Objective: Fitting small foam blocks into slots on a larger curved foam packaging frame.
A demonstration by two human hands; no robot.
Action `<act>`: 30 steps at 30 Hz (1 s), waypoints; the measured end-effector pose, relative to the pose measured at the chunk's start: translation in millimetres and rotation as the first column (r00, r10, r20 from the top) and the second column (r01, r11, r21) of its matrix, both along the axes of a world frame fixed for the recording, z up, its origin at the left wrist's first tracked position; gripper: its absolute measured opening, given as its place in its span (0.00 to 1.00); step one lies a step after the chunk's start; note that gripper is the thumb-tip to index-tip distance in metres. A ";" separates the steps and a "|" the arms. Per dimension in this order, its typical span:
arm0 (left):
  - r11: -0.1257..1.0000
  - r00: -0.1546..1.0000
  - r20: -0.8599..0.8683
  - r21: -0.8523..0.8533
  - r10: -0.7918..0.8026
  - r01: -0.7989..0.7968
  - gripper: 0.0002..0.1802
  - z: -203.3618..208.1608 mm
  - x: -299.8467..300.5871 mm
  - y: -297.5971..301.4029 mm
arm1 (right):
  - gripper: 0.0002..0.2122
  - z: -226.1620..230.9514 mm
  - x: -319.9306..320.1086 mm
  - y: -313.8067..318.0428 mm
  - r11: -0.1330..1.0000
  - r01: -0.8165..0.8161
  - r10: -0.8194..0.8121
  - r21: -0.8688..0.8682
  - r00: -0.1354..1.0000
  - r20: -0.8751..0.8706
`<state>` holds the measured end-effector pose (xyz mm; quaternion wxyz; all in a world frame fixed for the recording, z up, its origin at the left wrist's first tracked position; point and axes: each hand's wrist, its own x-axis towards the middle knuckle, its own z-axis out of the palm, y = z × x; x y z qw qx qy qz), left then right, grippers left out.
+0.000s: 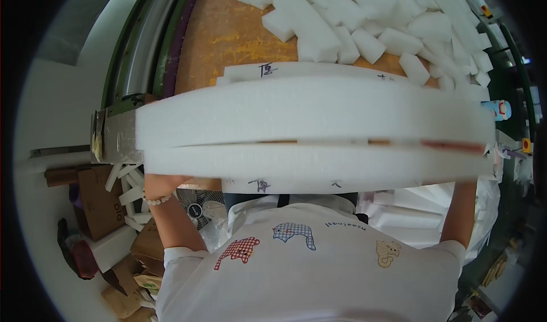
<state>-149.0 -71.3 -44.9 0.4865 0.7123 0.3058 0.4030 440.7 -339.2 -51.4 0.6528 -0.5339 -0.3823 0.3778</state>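
Two long white foam slabs lie side by side across the view, the far slab (319,111) thicker and the near slab (319,162) in front of it, with a narrow gap between. My left hand (165,184) grips the left end of the near slab from below, its fingers mostly hidden; a bead bracelet circles the wrist. My right forearm (462,214) runs up to the right end, where the foam covers the hand and looks smeared by motion. Beneath the slabs, more white foam (313,70) with dark handwritten marks shows at the far and near edges.
Many loose white foam blocks (364,9) are heaped on the worn brown tabletop (228,31). A green-framed metal roller (145,43) runs along the left. Cardboard boxes (102,202) and a fan (196,209) stand below left; wrapped white foam (399,216) lies at right.
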 end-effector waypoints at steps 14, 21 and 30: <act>1.000 0.995 -0.092 -0.014 -0.028 0.027 0.73 -12.3 58.3 -5.7 | 0.42 5.9 -78.3 61.2 0.952 0.290 -0.275 0.095 0.950 -0.145; 0.994 0.995 -0.098 -0.101 0.024 -0.034 0.73 -4.5 63.0 -14.4 | 0.38 -3.8 -74.8 55.9 0.937 0.306 -0.281 0.170 0.947 -0.156; 0.995 0.984 -0.159 -0.052 0.079 -0.089 0.69 5.3 57.0 -21.5 | 0.35 -4.1 -64.2 47.8 0.892 0.425 -0.396 0.153 0.899 -0.188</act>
